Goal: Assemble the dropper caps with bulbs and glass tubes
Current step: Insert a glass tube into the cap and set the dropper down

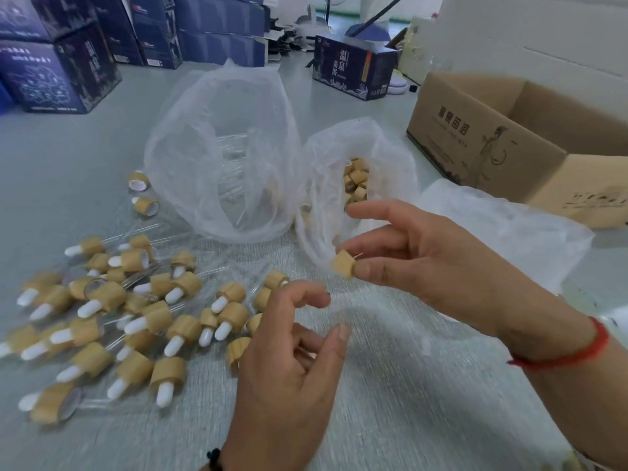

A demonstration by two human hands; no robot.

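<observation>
My right hand [428,263] pinches one small bamboo cap [344,264] between thumb and a finger, just in front of a plastic bag of loose bamboo caps [356,185]. My left hand [292,355] hovers below it with fingers loosely curled and nothing in it. A larger clear bag [221,154] to the left holds glass tubes. A pile of assembled droppers [112,321], bamboo caps with white bulbs and glass tubes, lies at the left on the floor.
An open cardboard box [530,141] stands at the right, with crumpled plastic [503,232] in front of it. Dark blue cartons [61,62] are stacked at the back left, and one more blue carton [353,69] at the back centre. Two loose caps [142,192] lie beside the big bag.
</observation>
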